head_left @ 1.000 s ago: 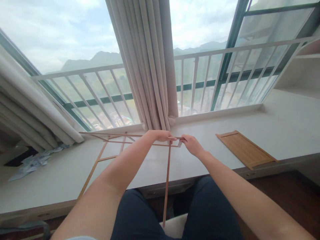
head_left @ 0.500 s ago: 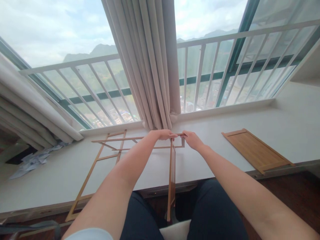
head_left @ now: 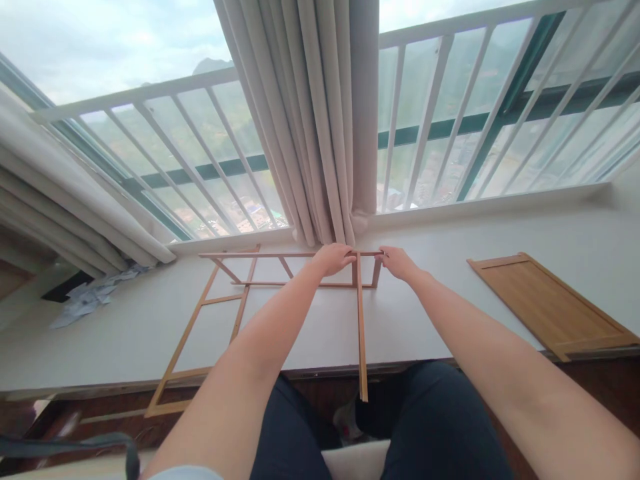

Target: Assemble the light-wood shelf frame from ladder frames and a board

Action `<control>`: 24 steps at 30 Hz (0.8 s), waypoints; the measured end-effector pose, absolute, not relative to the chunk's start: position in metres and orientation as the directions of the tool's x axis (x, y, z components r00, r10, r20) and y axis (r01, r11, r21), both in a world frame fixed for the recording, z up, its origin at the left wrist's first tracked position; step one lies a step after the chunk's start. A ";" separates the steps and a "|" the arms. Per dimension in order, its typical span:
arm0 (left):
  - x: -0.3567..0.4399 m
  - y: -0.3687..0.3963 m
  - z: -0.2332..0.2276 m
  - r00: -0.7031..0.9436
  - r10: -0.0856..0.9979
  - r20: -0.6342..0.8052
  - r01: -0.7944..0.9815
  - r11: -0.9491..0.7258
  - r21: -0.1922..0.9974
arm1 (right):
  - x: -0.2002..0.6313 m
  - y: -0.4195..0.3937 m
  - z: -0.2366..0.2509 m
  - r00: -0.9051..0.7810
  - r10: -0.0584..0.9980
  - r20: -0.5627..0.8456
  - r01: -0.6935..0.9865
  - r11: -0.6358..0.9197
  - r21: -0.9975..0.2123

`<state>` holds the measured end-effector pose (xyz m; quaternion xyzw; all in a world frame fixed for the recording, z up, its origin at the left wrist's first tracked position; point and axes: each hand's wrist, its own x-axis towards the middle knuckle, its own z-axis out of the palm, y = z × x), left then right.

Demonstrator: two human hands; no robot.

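Frame [head_left: 260, 283] of thin bamboo slats on desk [head_left: 125, 333] below curtain [head_left: 320, 133]; light, prob. flexy, snappable. Left hand [head_left: 334, 257], right hand [head_left: 397, 261] pinch top rail near upright joint; best hold there.

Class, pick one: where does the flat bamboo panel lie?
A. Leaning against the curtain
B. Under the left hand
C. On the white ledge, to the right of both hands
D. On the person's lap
C: the bamboo panel lies flat on the white ledge, right of the left hand and right hand, touched by neither.
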<state>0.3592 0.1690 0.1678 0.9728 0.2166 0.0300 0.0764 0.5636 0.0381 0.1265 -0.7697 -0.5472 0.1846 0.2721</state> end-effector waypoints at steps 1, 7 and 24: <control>0.353 0.165 0.166 0.880 0.453 0.140 0.431 -0.887 0.164 | 0.566 0.042 0.124 0.336 0.942 0.012 0.736 -0.255 -0.628; 0.289 0.093 0.139 0.494 0.717 0.491 0.467 -0.696 0.545 | 0.587 0.075 0.114 0.391 0.920 0.029 0.684 -0.270 -0.678; -0.010 -0.024 0.026 -0.443 0.879 -0.177 0.369 0.359 0.857 | 0.594 0.117 0.090 0.592 0.788 0.166 0.631 -0.325 -0.704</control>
